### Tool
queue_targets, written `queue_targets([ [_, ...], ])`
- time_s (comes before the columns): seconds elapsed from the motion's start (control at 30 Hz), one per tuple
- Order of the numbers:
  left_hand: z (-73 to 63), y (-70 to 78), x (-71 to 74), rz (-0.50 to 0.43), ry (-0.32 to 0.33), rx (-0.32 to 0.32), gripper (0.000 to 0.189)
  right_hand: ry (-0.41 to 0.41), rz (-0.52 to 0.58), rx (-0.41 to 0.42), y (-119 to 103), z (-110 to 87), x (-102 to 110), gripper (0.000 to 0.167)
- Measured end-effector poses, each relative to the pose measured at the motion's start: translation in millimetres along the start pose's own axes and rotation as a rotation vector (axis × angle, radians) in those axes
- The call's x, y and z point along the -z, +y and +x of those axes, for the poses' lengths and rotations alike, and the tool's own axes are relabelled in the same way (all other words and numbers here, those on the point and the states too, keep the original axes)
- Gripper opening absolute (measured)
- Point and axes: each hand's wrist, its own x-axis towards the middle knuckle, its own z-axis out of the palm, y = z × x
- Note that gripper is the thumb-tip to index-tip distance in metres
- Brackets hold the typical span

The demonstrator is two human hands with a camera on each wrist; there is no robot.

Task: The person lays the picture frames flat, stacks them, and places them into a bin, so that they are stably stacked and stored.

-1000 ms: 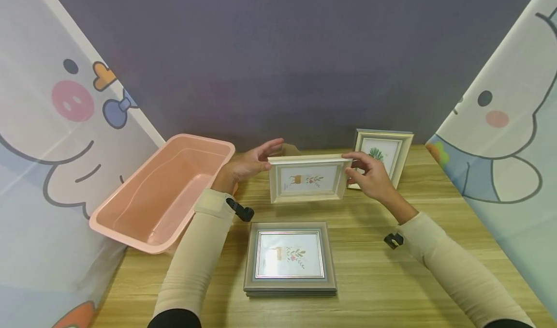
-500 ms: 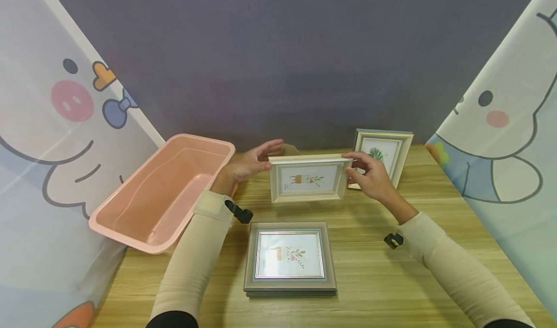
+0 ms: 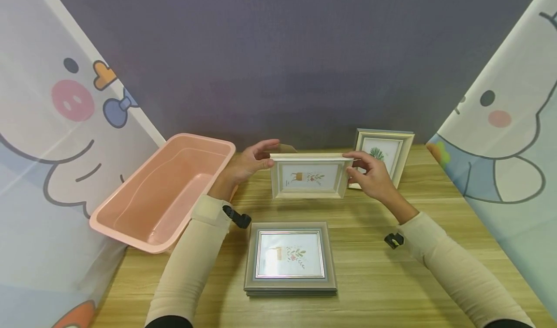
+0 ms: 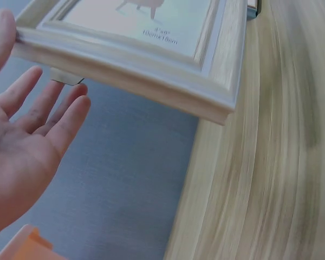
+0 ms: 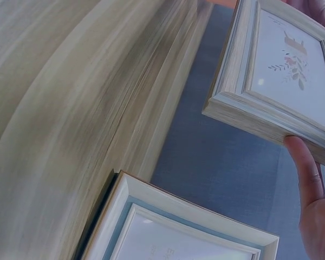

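A cream picture frame (image 3: pixel 309 177) with a deer-and-flowers print is held upright above the table in the head view. My right hand (image 3: pixel 370 175) pinches its right edge; in the right wrist view the thumb (image 5: pixel 303 162) presses the frame's side. My left hand (image 3: pixel 250 162) is at the upper left corner, thumb against the edge. Behind the frame, its loosely extended fingers (image 4: pixel 65 124) reach the brown stand flap (image 4: pixel 66 77); whether they grip it I cannot tell. A stack of greyish picture frames (image 3: pixel 289 284) lies in front, the top one showing a deer print.
A pink plastic tub (image 3: pixel 130 238) stands at the left, near my left forearm. Another cream frame (image 3: pixel 402 161) with a green leaf print stands at the back right, close behind my right hand. The wooden table (image 3: pixel 374 289) meets a dark wall (image 3: pixel 278 67) at the back.
The held frame's lower edge has risen slightly. My left hand and the stand flap have shifted a little to the left. The right hand has barely moved.
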Motion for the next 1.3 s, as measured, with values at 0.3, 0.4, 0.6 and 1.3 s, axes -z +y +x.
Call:
queue_targets([
  [0.3,-4.7,4.9,-7.4,0.115,0.134,0.068,0.045,0.003,-0.019,0.001,-0.4,0.9,-0.8,0.033],
  [0.4,-6.5,6.7,-10.0,0.129,0.157,0.107,0.039,0.005,-0.025,0.002,0.2,0.9,-0.9,0.034],
  [0.6,-11.8,12.1,-14.3,0.195,0.198,0.102,0.037,0.000,-0.021,-0.005,1.4,1.1,-0.7,0.034],
  [1.3,-32.7,19.7,-20.9,0.126,0.268,0.014,0.027,-0.164,0.007,-0.220,-17.3,2.7,2.9,0.039],
])
